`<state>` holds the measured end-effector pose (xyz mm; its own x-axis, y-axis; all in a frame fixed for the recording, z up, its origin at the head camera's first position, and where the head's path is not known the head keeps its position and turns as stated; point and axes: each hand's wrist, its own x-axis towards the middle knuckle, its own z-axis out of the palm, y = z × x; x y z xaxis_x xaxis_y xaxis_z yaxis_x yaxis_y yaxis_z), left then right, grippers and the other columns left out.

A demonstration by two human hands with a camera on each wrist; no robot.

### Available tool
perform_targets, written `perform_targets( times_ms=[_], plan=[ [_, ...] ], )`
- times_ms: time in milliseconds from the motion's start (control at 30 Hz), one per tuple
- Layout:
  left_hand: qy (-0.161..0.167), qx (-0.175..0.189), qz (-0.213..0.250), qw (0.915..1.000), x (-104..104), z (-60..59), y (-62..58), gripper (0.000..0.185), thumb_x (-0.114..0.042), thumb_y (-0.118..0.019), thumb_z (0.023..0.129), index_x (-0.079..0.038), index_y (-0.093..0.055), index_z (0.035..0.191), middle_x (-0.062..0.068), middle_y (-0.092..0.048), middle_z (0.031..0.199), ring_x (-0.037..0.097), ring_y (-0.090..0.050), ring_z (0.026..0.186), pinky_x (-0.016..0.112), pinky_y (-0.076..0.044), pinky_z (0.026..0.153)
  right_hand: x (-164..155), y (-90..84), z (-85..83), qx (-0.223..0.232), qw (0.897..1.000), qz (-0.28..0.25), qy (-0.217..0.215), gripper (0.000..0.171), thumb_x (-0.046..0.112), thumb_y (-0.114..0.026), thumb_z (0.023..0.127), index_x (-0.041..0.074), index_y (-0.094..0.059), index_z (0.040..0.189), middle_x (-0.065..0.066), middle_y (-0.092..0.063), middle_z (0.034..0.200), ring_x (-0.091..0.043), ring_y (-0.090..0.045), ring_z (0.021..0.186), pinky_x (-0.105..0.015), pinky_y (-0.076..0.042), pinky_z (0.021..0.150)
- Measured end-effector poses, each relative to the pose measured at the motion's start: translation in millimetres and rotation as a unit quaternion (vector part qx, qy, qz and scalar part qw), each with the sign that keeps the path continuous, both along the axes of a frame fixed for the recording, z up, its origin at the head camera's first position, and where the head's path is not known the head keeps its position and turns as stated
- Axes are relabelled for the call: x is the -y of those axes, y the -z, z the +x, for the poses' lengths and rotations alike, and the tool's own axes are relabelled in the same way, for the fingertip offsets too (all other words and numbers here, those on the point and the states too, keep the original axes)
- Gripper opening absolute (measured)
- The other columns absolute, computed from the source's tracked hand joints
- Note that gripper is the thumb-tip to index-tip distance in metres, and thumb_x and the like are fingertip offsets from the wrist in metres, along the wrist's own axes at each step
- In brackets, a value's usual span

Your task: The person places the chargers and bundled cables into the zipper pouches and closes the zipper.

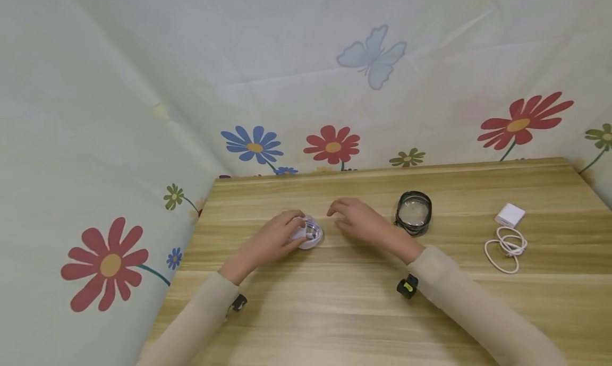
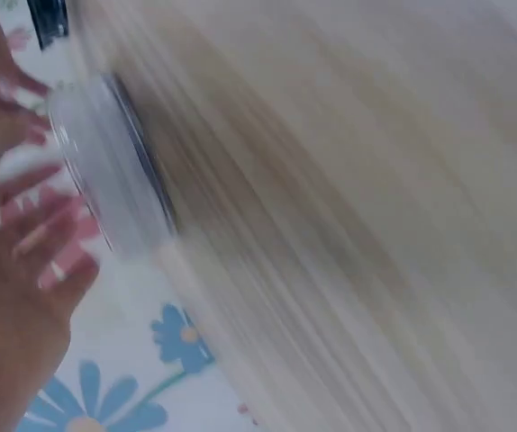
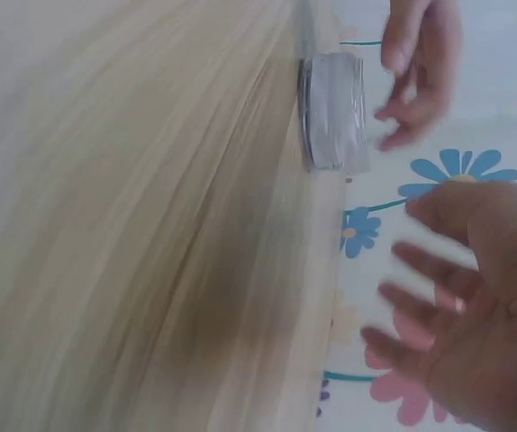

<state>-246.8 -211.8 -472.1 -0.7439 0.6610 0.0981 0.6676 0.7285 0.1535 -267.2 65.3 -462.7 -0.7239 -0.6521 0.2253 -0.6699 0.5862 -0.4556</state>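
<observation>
I'm seeing only part of the clear case (image 1: 317,239); the left hand (image 1: 274,238) is covering the rest, and the contents (image 1: 310,233) are looking too small to name. The head view's bottom edge is cutting off both sleeves (image 1: 478,297) and the worktop (image 1: 311,313). In the right wrist view, the right hand (image 3: 502,315) is being cut by the edge, its fingertips (image 3: 389,351) looking blurred; the left wrist view is smearing the worktop's grain.

Plast. tub (image 3: 335,112) (glossy), wood-look tbl (image 1: 311,313)
</observation>
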Motion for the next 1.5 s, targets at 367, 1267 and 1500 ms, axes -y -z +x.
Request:
perform_targets(
  times_ms=[367, 1267, 1500],
  plan=[
    [0.074, -0.012, -0.051, 0.9958, 12.1, 0.9, -4.2, 0.042, -0.007, -0.063, 0.099, -0.012, -0.058, 0.14, 0.008, -0.05, 0.151, 0.028, -0.051, 0.136, 0.044, -0.043, 0.113, -19.7, -1.6, 20.3, -0.035, 0.998, 0.022, -0.04, 0.044, 0.013, -0.066, 0.099, 0.011, -0.059, 0.142, -0.015, -0.054, 0.147, -0.031, -0.049, 0.138, -0.048, -0.041, 0.113],
    [-0.208, -0.041, -0.022, 0.9771, -42.7, -27.8, 9.3, 0.057, -0.049, -0.071, 0.094, -0.002, -0.062, 0.125, 0.018, -0.059, 0.11, 0.033, -0.064, 0.092, 0.048, -0.057, 0.081, -37.9, 4.6, 28.7, -0.002, 1.0, 0.008, -0.01, 0.038, 0.01, -0.068, 0.097, 0.007, -0.063, 0.135, -0.02, -0.056, 0.141, -0.037, -0.052, 0.132, -0.053, -0.044, 0.11],
    [-0.216, -0.044, -0.011, 0.9754, -40.8, -20.6, 10.4, 0.055, -0.047, -0.066, 0.098, 0.001, -0.062, 0.124, 0.021, -0.056, 0.112, 0.037, -0.064, 0.094, 0.05, -0.056, 0.084, -49.3, -3.5, 38.2, -0.009, 1.0, 0.007, -0.003, 0.041, 0.008, -0.069, 0.096, 0.007, -0.061, 0.136, -0.018, -0.056, 0.142, -0.037, -0.052, 0.132, -0.053, -0.046, 0.107]
  ],
)
